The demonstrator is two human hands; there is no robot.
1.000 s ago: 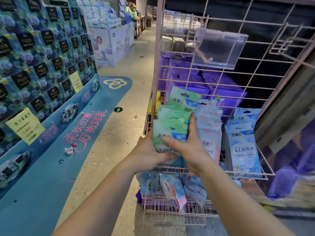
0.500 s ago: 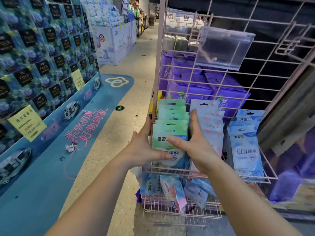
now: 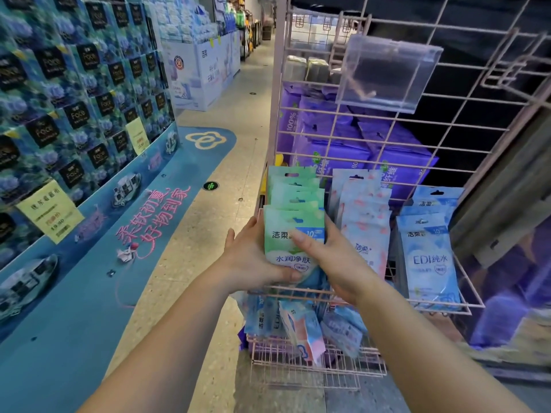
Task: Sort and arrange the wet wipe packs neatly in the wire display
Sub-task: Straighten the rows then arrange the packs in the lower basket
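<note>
A row of green wet wipe packs (image 3: 293,204) stands upright at the left end of the pink wire basket (image 3: 417,307). My left hand (image 3: 253,260) holds the front green pack (image 3: 286,234) from its left side, thumb under its lower edge. My right hand (image 3: 331,260) presses on the same pack from the right, thumb across its front. To the right stand a row of pale pink-patterned packs (image 3: 365,222) and a row of blue packs (image 3: 429,251).
A lower wire basket (image 3: 313,368) holds several loose mixed packs. Purple packs (image 3: 343,144) fill the shelf behind the grid. A clear plastic tag holder (image 3: 384,73) hangs above. A blue boxed display (image 3: 74,99) stands left across the aisle floor (image 3: 223,219).
The green packs have been squared into a straight upright stack. Both hands shifted slightly, staying clamped on the front green pack; the view moved a little closer.
</note>
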